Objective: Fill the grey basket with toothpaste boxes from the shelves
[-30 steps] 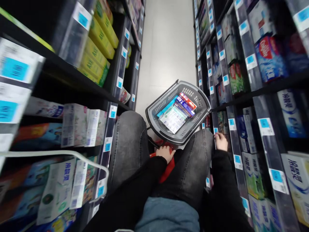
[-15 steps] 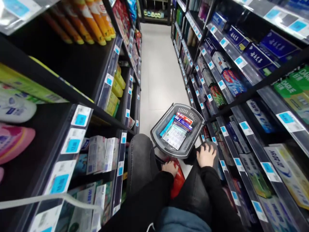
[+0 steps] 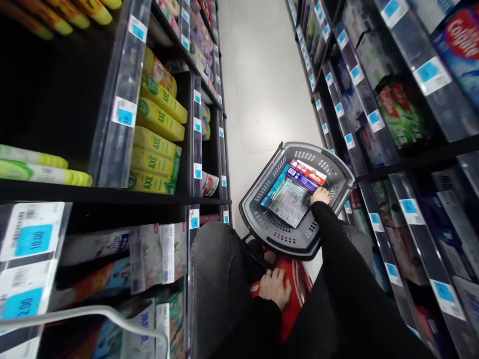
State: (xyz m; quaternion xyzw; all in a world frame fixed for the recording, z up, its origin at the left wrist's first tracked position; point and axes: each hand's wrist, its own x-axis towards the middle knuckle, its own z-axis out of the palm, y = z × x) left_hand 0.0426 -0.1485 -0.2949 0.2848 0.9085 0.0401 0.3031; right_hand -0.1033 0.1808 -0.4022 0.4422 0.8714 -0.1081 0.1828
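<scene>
A grey plastic basket (image 3: 337,172) sits on the aisle floor in front of my knees, holding several flat boxes (image 3: 290,199), among them a red and blue one. My right hand (image 3: 320,195) reaches into the basket and rests on the boxes at their right side, fingers curled down on them; whether it grips one is not clear. My left hand (image 3: 275,287) lies flat on a red object (image 3: 297,289) low between my legs, fingers spread.
Black shelves with blue price tags line both sides of a narrow aisle. Yellow boxes (image 3: 157,144) fill the left shelf; toothpaste boxes (image 3: 400,114) fill the right. A white wire handle (image 3: 112,314) crosses the lower left. Pale floor (image 3: 262,75) runs ahead.
My right hand left my right knee and moved forward into the basket onto the boxes. My left hand stayed on the red object. The view tilted down again.
</scene>
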